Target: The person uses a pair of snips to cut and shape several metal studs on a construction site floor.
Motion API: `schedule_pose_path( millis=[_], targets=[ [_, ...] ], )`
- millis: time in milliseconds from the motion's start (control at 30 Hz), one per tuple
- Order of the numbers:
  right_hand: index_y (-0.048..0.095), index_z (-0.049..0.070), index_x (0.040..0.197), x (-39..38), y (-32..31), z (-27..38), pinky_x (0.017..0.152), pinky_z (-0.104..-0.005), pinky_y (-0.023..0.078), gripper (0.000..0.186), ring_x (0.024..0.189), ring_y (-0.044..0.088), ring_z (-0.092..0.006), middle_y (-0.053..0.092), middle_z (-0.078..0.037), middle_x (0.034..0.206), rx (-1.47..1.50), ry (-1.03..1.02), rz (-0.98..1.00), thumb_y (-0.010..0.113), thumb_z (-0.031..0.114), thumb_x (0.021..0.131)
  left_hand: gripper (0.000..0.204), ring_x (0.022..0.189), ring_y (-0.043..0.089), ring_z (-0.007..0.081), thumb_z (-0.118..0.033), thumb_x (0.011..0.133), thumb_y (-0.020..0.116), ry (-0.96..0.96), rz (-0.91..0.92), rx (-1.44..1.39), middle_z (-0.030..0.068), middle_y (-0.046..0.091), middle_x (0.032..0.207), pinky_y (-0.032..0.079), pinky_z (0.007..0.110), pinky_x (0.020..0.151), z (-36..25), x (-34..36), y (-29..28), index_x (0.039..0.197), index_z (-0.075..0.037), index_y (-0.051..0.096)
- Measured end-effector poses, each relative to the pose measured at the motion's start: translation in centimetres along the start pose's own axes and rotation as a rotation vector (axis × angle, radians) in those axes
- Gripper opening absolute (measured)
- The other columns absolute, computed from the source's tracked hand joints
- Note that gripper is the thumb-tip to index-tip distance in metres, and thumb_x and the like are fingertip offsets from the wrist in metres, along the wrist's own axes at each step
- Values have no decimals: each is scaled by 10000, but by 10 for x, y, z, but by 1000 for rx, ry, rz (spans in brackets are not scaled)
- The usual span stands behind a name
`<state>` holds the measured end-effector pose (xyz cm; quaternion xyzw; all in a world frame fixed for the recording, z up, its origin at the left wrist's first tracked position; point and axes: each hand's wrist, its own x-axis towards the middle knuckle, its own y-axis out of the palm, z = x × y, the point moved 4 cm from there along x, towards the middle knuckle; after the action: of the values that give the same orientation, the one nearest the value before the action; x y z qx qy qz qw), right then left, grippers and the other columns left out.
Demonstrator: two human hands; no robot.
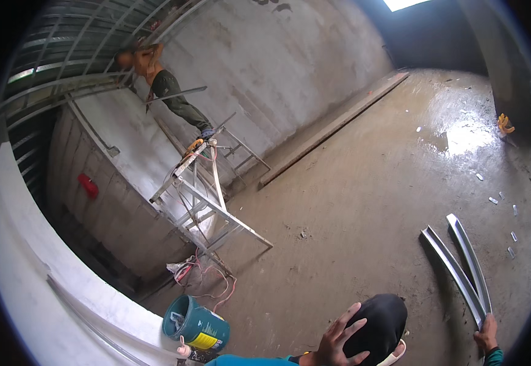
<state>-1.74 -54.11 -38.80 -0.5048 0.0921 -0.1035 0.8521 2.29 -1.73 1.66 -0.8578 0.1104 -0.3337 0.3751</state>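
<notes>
My left hand (pixel 337 338) lies on my bent knee (pixel 380 323) in dark cloth, its fingers spread and holding nothing. At the lower right, my right hand (pixel 487 332) is closed round the near ends of two shiny metal channels (pixel 453 266). From that grip the channels fan apart, their far ends pointing away from me over the floor. Part of the fingers of my right hand is hidden behind the metal.
A green bucket (pixel 199 324) stands lower left beside a pale ledge (pixel 110 299). Behind it is a metal stepladder (pixel 216 210) with cords; a person (pixel 174 97) stands up on it. A long plank (pixel 339 129) lies along the wall. Small metal pieces (pixel 493 200) are scattered right.
</notes>
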Motion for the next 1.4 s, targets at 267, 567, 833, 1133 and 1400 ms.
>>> schedule_pose_path(
  millis=[267,567,833,1133,1400],
  targets=[
    [553,19,1245,-12,-3,25,689,-349,440,455,826,519,-185,563,-91,933,1005,283,674,619,254,861,771,1284,449,502,-354,719,810,86,-51,-66,345,394,1415,429,528,1037,14,5,7,1330,-22,479],
    [538,17,991,-46,-61,112,656,-394,476,321,729,577,-255,552,-88,773,700,222,475,662,135,719,859,1313,371,512,-540,827,666,88,36,4,362,275,1450,398,603,1025,25,8,13,1462,-114,274],
    [529,56,1179,-73,-76,106,793,-449,506,566,921,624,-381,634,-176,994,9,149,32,698,159,649,831,1356,332,467,-610,895,534,50,74,1,329,231,1495,358,580,1063,16,-2,28,1502,-134,225],
    [535,32,1208,-86,-53,97,816,-445,507,593,955,624,-365,612,-174,1013,23,214,-99,784,262,723,780,1348,342,461,-618,884,551,-21,21,-72,312,234,1489,363,589,1066,16,2,30,1470,-180,281],
    [532,-5,1221,-32,-33,122,894,-447,484,616,1052,557,-379,564,-199,1099,52,219,-217,786,234,714,629,1249,486,368,-409,939,514,-164,13,-863,262,448,1374,392,488,1058,71,33,29,1370,33,394]
  ],
)
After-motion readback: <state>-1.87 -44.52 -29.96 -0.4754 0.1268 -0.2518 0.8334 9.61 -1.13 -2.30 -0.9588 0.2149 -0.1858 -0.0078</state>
